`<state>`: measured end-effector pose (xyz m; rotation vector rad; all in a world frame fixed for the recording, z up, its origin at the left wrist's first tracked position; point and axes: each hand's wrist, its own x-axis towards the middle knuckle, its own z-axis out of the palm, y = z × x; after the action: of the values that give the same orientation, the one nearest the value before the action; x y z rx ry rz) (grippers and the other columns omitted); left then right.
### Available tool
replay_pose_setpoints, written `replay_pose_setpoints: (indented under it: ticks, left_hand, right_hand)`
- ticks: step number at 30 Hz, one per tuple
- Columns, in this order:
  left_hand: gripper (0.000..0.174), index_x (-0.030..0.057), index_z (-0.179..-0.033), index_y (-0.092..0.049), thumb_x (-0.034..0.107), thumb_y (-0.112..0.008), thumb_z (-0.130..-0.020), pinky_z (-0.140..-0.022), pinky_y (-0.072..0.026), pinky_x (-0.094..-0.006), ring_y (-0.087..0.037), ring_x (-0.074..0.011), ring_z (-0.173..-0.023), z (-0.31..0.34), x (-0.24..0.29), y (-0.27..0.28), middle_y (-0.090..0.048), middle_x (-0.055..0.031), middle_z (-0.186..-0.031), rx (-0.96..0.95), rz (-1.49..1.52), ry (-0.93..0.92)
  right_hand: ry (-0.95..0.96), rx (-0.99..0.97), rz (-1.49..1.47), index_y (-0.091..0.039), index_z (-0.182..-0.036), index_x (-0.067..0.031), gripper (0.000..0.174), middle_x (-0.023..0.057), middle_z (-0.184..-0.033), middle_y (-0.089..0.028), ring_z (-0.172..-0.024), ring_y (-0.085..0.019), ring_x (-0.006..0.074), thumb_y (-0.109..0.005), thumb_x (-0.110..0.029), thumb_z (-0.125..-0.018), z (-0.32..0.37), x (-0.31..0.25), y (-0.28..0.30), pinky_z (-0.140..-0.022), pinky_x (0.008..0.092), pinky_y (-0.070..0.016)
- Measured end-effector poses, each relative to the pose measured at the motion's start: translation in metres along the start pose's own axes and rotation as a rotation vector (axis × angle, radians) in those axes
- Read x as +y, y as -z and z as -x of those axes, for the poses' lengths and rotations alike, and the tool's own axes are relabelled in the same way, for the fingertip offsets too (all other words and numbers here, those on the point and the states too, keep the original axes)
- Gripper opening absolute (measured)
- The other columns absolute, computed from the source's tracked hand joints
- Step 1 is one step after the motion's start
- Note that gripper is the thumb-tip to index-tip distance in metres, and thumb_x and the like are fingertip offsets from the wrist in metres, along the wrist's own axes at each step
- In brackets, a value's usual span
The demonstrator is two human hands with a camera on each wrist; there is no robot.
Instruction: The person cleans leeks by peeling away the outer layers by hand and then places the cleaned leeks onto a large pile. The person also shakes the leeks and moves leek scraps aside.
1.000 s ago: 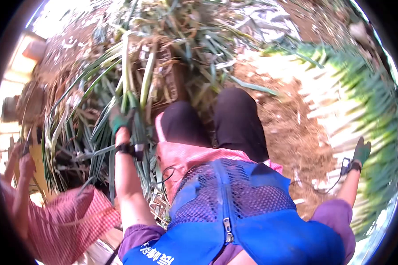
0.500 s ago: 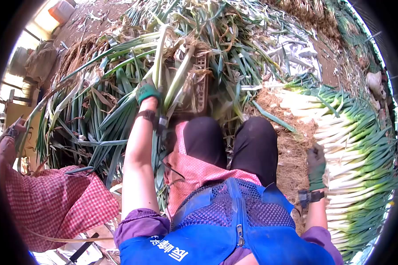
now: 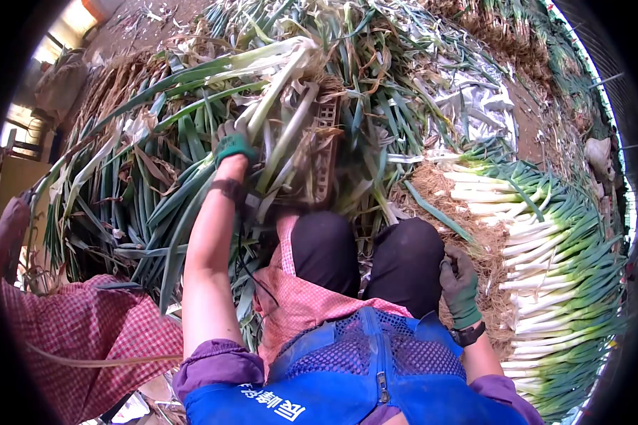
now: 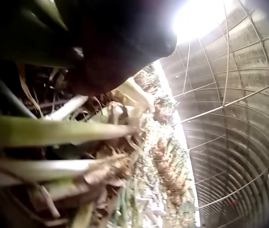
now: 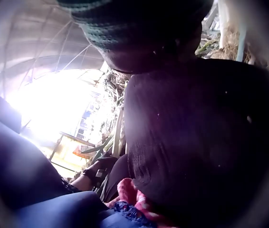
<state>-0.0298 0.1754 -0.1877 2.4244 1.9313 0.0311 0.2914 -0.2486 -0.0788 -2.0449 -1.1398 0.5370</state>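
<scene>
The left hand (image 3: 234,142), in a green and grey glove, grips a long leek (image 3: 279,83) low on its stalk, over the leafy heap at left centre; the root end points up and right. A second leek (image 3: 292,133) slants just right of it. In the left wrist view the hand (image 4: 125,42) is a dark shape above pale stalks (image 4: 63,132). The gloved right hand (image 3: 461,285) is beside the right knee with loosely bent fingers and nothing visible in it. The right wrist view shows its glove (image 5: 139,33) close above the dark trouser leg.
A row of leeks (image 3: 546,276) lies at the right, white ends inward, beside loose roots (image 3: 489,273). A brown crate (image 3: 324,159) stands before the knees among leaves. Another person's hand (image 3: 10,230) and checked apron (image 3: 92,340) are at the left edge.
My right hand has moved from the leek row inward to the knee. The leek in my left hand has tilted to the right at its root end. The head view has shifted.
</scene>
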Motion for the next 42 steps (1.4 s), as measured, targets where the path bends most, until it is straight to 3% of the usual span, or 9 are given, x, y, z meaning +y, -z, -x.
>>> replay_pose_setpoints:
  ticks: [6, 10, 12, 14, 18, 25, 31, 35, 42]
  left_hand:
    - [0.082, 0.0146, -0.139, -0.04, 0.037, -0.075, -0.068, -0.1, -0.0431, -0.0446, -0.055, -0.0324, -0.12, -0.038, -0.002, -0.023, -0.057, -0.0154, -0.129, -0.306, -0.055, 0.232]
    - [0.055, 0.0037, -0.108, -0.066, 0.026, -0.078, -0.059, -0.078, -0.0548, -0.0391, -0.069, -0.0307, -0.09, -0.049, -0.028, -0.061, -0.069, -0.0198, -0.1, -0.333, 0.396, 0.108]
    - [0.035, 0.0017, -0.103, -0.066, 0.017, -0.072, -0.071, -0.071, -0.0543, -0.0358, -0.069, -0.0236, -0.081, -0.052, -0.046, -0.081, -0.071, -0.0137, -0.09, -0.584, 0.843, 0.062]
    - [0.029, -0.0001, -0.1, -0.065, 0.01, -0.071, -0.073, -0.066, -0.0533, -0.0304, -0.067, -0.015, -0.076, -0.012, -0.032, -0.016, -0.07, -0.0088, -0.083, -0.625, 1.11, 0.078]
    - [0.018, -0.0003, -0.105, -0.064, 0.004, -0.056, -0.088, -0.07, -0.0533, -0.0274, -0.065, -0.0176, -0.072, 0.042, -0.03, 0.046, -0.07, -0.0104, -0.087, -0.633, 1.311, -0.086]
    - [0.037, -0.0025, -0.115, -0.06, 0.01, -0.063, -0.08, -0.065, -0.0524, -0.0265, -0.063, -0.0151, -0.075, 0.132, 0.017, 0.151, -0.067, -0.0077, -0.092, -0.708, 1.539, -0.026]
    - [0.054, 0.0016, -0.132, -0.053, 0.007, -0.062, -0.079, -0.083, -0.0503, -0.0262, -0.062, -0.0143, -0.095, 0.179, 0.023, 0.151, -0.065, -0.0057, -0.111, -0.671, 1.558, -0.1]
    - [0.058, 0.0029, -0.134, -0.051, 0.001, -0.061, -0.077, -0.091, -0.0475, -0.0263, -0.06, -0.0135, -0.102, 0.195, 0.003, 0.104, -0.062, -0.0041, -0.118, -0.603, 1.4, -0.092]
    - [0.044, -0.0001, -0.122, -0.056, 0.011, -0.071, -0.082, -0.079, -0.052, -0.0261, -0.064, -0.0129, -0.086, 0.182, 0.046, 0.112, -0.067, -0.005, -0.101, -0.615, 1.555, -0.064]
  right_hand:
    - [0.108, 0.08, 0.175, -0.06, -0.111, 0.0042, 0.026, 0.016, -0.098, -0.064, -0.086, -0.063, 0.0213, -0.055, 0.001, -0.086, -0.003, 0.015, -0.005, -0.077, 0.0294, -0.0505]
    - [0.068, 0.083, 0.139, -0.061, -0.109, 0.0043, 0.025, 0.0153, -0.097, -0.064, -0.081, -0.063, 0.0215, -0.056, 0.0, -0.086, -0.002, 0.007, -0.003, -0.074, 0.0301, -0.0514]
    - [0.082, 0.09, 0.12, -0.061, -0.109, 0.0032, 0.023, 0.0132, -0.095, -0.064, -0.079, -0.062, 0.0193, -0.055, 0.0, -0.087, -0.006, -0.006, -0.006, -0.072, 0.0305, -0.051]
    - [0.128, 0.109, 0.095, -0.061, -0.108, 0.0008, 0.021, 0.0097, -0.092, -0.063, -0.078, -0.059, 0.0157, -0.054, -0.001, -0.088, -0.017, -0.019, -0.012, -0.071, 0.0309, -0.0498]
    - [0.309, -0.022, -0.14, -0.06, -0.113, 0.0014, 0.026, 0.0095, -0.095, -0.064, -0.084, -0.062, 0.0145, -0.061, -0.002, -0.088, -0.048, -0.063, -0.03, -0.076, 0.0244, -0.0503]
    - [0.513, -0.38, -0.508, -0.057, -0.12, 0.0004, 0.032, 0.0064, -0.101, -0.064, -0.09, -0.06, 0.0129, -0.057, -0.018, -0.094, -0.089, -0.141, -0.124, -0.08, 0.0255, -0.0496]
    - [-0.105, -0.562, -1.263, -0.06, -0.115, 0.0033, 0.039, 0.0095, -0.092, -0.065, -0.08, -0.061, 0.0148, -0.061, -0.028, -0.091, -0.138, -0.163, -0.179, -0.072, 0.0256, -0.0508]
    - [-0.269, -0.33, -0.937, -0.067, -0.094, 0.0003, 0.033, 0.0055, -0.078, -0.067, -0.067, -0.062, 0.0136, -0.064, -0.032, -0.088, -0.155, -0.169, -0.153, -0.062, 0.0263, -0.0512]
    - [-0.034, -0.402, -0.844, -0.068, -0.1, -0.0017, 0.032, 0.0036, -0.08, -0.067, -0.068, -0.061, 0.0126, -0.065, -0.031, -0.089, -0.163, -0.131, -0.211, -0.062, 0.0265, -0.0491]
